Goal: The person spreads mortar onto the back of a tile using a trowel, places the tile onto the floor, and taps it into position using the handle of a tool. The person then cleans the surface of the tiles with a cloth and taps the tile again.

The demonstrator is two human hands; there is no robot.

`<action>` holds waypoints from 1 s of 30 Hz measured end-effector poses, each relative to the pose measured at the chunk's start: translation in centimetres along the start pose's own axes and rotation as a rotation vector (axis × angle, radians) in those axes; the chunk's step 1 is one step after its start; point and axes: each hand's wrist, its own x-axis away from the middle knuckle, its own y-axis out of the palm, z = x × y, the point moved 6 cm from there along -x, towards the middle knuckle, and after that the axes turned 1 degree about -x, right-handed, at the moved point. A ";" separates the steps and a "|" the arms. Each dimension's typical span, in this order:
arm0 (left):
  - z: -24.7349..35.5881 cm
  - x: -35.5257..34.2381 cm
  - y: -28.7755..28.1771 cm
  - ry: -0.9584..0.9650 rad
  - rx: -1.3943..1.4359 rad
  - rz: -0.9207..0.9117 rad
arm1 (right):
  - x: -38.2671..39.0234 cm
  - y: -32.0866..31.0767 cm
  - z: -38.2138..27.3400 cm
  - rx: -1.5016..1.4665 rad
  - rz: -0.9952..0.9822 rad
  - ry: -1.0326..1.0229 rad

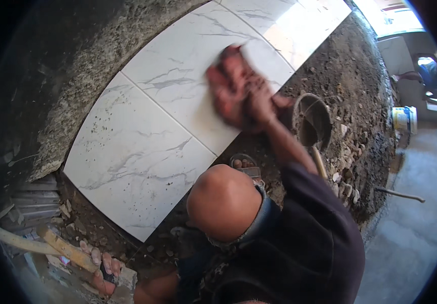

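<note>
My right hand (pixel 260 104) is closed on a bunched red cloth (pixel 227 83), blurred by motion, and presses it on a white marble-patterned floor tile (pixel 178 66). Nearer to me lies another such tile (pixel 132 157), speckled with dirt. At the lower left, my left hand (pixel 106 268) has its fingers curled beside a wooden handle (pixel 69 248) and a grey block (pixel 125 283). A small dark piece shows between the fingers; what they grip is unclear. My bent knee (pixel 224 202) rises between the hands.
Right of the tiles, a round dark pan (pixel 312 119) with a wooden handle (pixel 320 162) stands on rubbly soil (pixel 350 76). A bent rod (pixel 401 195) crosses toward the grey floor (pixel 411 228), near a white bucket (pixel 405 119). A rough wall edge (pixel 86 86) borders the left.
</note>
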 end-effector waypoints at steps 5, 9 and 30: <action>0.6 -0.9 0.2 0.022 0.060 -0.099 | 8.3 -4.7 -17.1 -0.746 -0.668 -0.147; -0.7 -2.4 0.3 0.052 0.168 -0.118 | 6.0 -8.8 -16.6 -1.415 -1.057 0.245; -9.0 -3.5 0.4 -0.048 0.158 0.462 | -5.0 -14.2 -19.0 -0.746 -0.508 -0.668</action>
